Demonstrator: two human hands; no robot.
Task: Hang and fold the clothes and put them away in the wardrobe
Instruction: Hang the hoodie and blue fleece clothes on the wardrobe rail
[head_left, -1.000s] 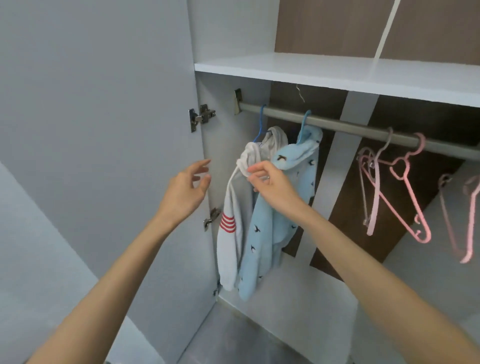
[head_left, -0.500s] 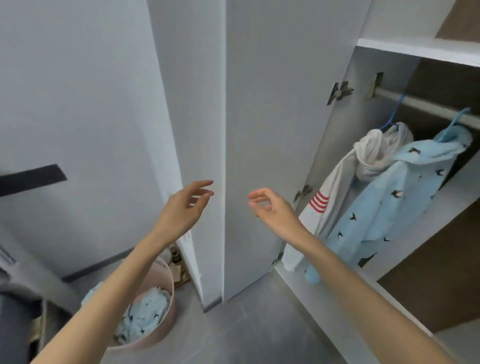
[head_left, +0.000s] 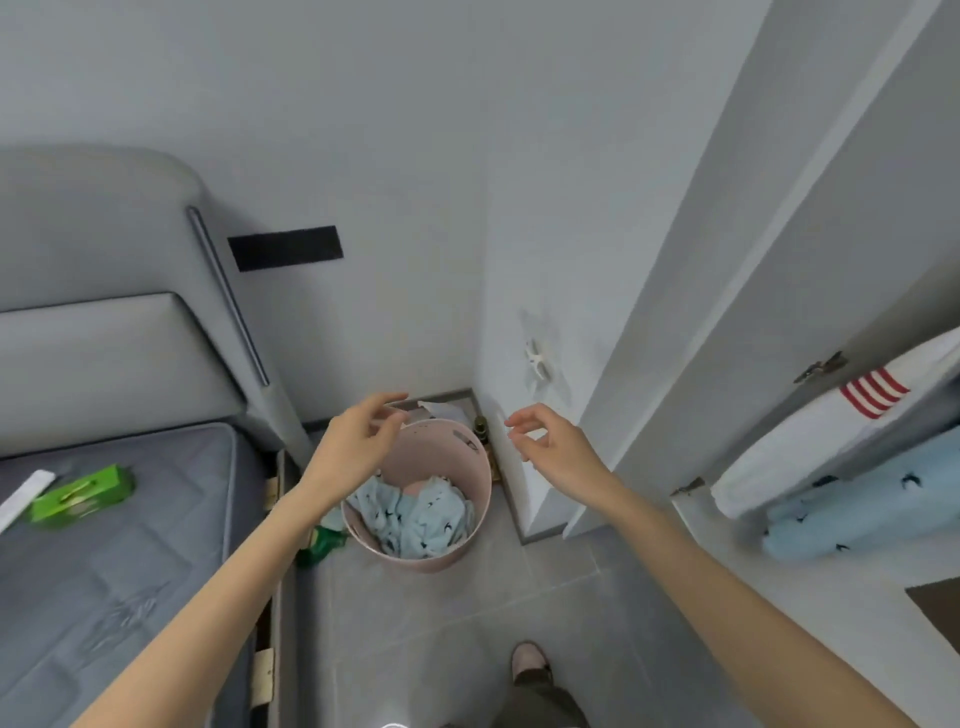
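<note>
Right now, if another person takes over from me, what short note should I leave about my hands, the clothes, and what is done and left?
Left hand: open, holds nothing, above the pink basket.
Right hand: open, holds nothing, just right of it.
Clothes: light blue clothes lie crumpled in the basket on the floor.
Done: a white top with red stripes and a blue top are in the wardrobe; their hangers are out of view.
Left: take the clothes from the basket, hang or fold them, put them in the wardrobe.
</note>
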